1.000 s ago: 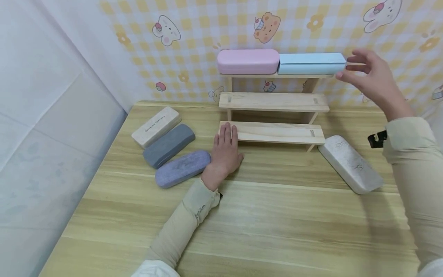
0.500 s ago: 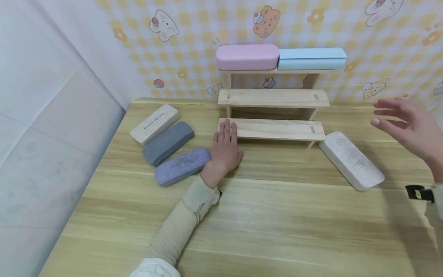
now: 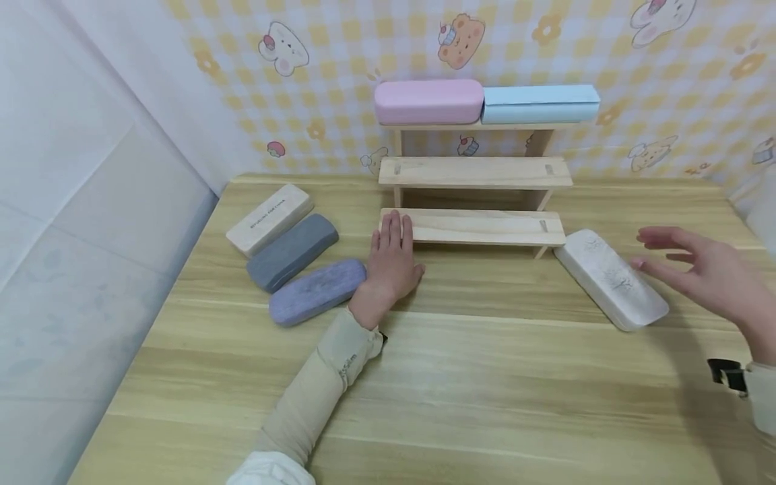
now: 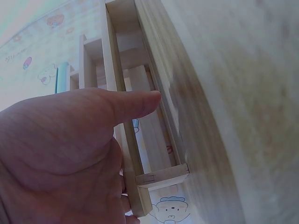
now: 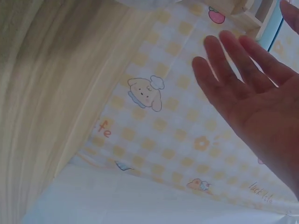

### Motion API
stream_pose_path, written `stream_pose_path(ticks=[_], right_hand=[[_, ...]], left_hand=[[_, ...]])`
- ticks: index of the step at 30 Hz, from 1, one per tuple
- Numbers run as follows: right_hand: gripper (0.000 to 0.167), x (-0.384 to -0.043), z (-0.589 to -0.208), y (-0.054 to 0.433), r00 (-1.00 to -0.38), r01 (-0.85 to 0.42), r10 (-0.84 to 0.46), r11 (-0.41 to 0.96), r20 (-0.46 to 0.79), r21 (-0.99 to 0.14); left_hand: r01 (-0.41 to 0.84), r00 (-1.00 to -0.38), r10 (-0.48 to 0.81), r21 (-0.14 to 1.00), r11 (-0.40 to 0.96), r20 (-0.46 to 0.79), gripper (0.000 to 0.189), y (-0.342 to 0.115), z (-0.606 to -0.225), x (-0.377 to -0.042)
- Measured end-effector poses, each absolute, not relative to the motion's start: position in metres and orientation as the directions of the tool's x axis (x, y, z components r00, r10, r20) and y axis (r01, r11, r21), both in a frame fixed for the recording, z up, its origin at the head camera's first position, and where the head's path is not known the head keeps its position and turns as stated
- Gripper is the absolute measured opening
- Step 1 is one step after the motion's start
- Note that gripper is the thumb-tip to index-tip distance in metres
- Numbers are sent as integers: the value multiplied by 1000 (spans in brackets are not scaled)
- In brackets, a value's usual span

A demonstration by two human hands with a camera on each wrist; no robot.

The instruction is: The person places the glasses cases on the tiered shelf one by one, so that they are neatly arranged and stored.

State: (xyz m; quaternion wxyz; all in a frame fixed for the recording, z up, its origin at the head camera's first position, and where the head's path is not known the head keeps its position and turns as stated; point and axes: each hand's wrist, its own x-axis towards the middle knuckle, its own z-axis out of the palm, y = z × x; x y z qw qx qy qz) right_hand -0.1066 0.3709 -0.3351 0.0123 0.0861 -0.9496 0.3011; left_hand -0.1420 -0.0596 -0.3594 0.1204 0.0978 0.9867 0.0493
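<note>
My left hand (image 3: 391,266) rests with straight fingers on the left end of the bottom step of a three-step wooden rack (image 3: 479,225). In the left wrist view the thumb reaches in front of that step. At the right, my right hand (image 3: 706,276) hovers beside a white glasses case (image 3: 612,279) with grey branch-like marks, its fingers spread and holding nothing. The white case lies slanted on the table near the rack's right foot. On the rack's top step, a pink glasses case (image 3: 429,102) and a light blue case (image 3: 541,104) stand end to end.
Left of the rack, a cream case (image 3: 269,219) with printed letters, a grey-blue case (image 3: 293,252) and a purple-blue case (image 3: 318,291) lie slanted on the wooden table (image 3: 485,391). Behind the rack hangs a yellow checked cloth (image 3: 339,81) with cartoon animals.
My right hand has left the light blue case on the top step, swung right and down, then moved in beside the white case. My left hand stays on the bottom step.
</note>
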Motion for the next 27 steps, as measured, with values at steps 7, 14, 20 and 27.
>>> stream_pose_path(ticks=[7,14,20,27], right_hand=[[78,-104,-346,372,-956,-94,-206,890,-210,-447],[100,-101,-354,365,-907,-50,-198,927,-372,-371],[118,-100,-356,354,-909,-53,-188,937,-371,-345],[117,-101,-362,352,-922,-95,-214,933,-323,-348]], left_hand=[[183,-953,208,128,975,-220,89,-58,-363,-142],[182,-951,207,127,975,-231,89,-59,-361,-142],[175,-951,201,123,977,-235,89,-61,-358,-141],[176,-949,205,136,975,-241,89,-60,-357,-141]])
